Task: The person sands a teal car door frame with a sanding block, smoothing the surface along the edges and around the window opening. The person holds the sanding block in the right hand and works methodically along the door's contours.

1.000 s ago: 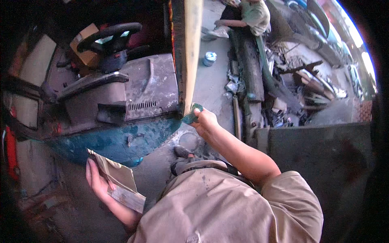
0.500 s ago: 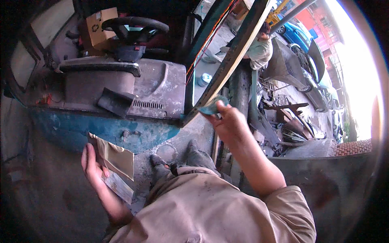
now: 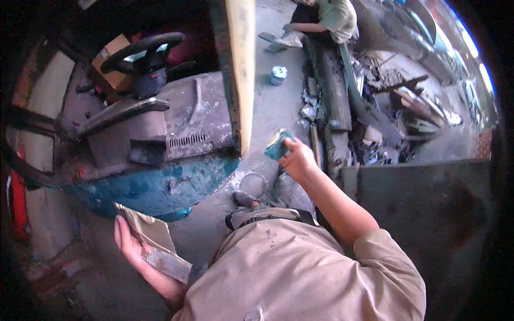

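Note:
My left hand (image 3: 128, 243), low on the left, is closed on a flat putty board (image 3: 166, 262). A thick cream layer of putty (image 3: 152, 230) covers its upper part, and bare grey surface shows at its lower end. Pinched between the thumb and fingers of my right hand (image 3: 300, 160) is a teal putty spreader (image 3: 275, 147) with some cream paste on it. The spreader is held in the air, to the right of the lower end of a cream-coated vehicle pillar (image 3: 244, 69), with a gap between them.
A teal vehicle front (image 3: 144, 182) with a worn dashboard (image 3: 201, 115), steering wheel (image 3: 142, 53) and cardboard box (image 3: 110, 72) fills the left. A tin (image 3: 278, 75) stands on the floor. Beyond it sits another person (image 3: 337, 18). Scrap (image 3: 412, 101) lies at right behind a grey panel (image 3: 423, 208).
My view has turned, so the pillar now stands upright and further left. The spreader in my right hand, which overlapped the pillar's lower end, is now apart from it. Both hands keep their hold.

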Tool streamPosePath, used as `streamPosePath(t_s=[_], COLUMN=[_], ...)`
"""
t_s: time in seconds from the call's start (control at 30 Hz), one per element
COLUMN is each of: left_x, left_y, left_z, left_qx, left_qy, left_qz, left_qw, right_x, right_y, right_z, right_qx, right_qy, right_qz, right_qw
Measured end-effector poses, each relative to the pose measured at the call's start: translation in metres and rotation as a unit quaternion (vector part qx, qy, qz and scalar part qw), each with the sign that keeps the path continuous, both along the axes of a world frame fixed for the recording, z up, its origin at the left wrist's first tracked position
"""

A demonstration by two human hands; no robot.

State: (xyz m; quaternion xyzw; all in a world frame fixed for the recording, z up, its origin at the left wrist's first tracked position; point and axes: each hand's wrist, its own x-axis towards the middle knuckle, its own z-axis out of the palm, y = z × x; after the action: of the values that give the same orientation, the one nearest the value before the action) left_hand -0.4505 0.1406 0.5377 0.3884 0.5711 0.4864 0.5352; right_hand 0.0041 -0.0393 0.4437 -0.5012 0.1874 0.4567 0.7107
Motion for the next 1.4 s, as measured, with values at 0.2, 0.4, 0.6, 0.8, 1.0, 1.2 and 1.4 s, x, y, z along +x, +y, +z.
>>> streamPosePath(t_s=[0.2,0.4,0.6,0.8,1.0,1.2,1.4], left_x=[-0.020,-0.002,0.027,0.020,-0.033,-0.018,0.008], left_y=[0.003,0.000,-0.017,-0.016,0.000,-0.012,-0.021], left_z=[0.032,0.062,0.068,0.054,0.013,0.009,0.010], left_qx=[0.023,0.025,0.042,0.020,0.012,-0.010,-0.015], left_qy=[0.056,0.084,0.108,0.069,0.030,0.005,0.002], left_qz=[-0.066,-0.095,-0.046,-0.034,-0.099,-0.091,-0.023], left_qw=[0.996,0.992,0.992,0.997,0.995,0.996,1.000], right_x=[-0.032,-0.061,-0.063,-0.062,-0.056,-0.038,-0.064], right_y=[0.005,0.035,0.058,0.065,0.059,0.005,-0.010], right_z=[-0.128,-0.173,-0.163,-0.141,-0.087,-0.031,-0.042], right_qx=[-0.012,-0.016,-0.024,-0.035,0.010,0.058,-0.073], right_qy=[0.059,0.086,0.046,0.058,0.078,0.064,0.056], right_qz=[0.032,-0.041,-0.055,-0.055,-0.033,-0.001,0.117], right_qw=[0.998,0.995,0.997,0.996,0.996,0.996,0.989])
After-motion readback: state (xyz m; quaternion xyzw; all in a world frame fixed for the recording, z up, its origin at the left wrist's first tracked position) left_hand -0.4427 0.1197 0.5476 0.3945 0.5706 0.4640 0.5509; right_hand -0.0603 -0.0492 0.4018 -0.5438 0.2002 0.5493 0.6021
